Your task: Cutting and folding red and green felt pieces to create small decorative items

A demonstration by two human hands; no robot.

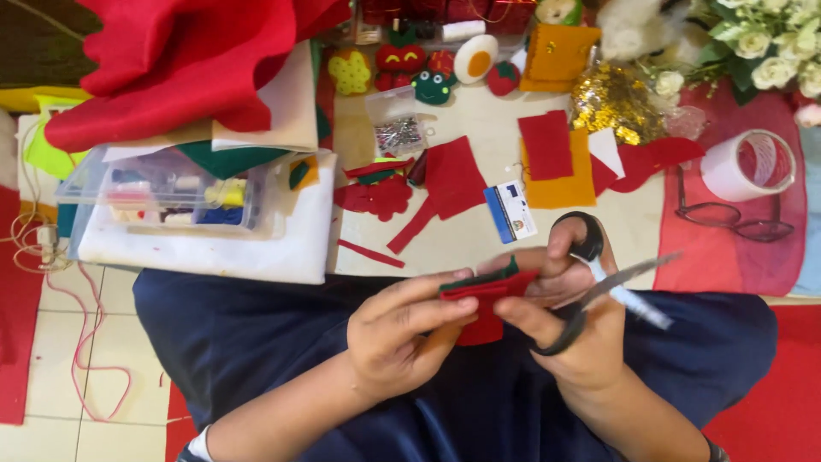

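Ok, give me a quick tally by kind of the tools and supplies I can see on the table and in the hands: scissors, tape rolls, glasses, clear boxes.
Scissors: 1, in the right hand
Tape roll: 1
Glasses: 1
Clear boxes: 2, a large one and a small one
Total: 5

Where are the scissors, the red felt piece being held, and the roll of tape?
scissors (575,318), head view, on the black handle loop.
red felt piece (487,295), head view, on its folded middle.
roll of tape (727,175), head view, on its white outer side.
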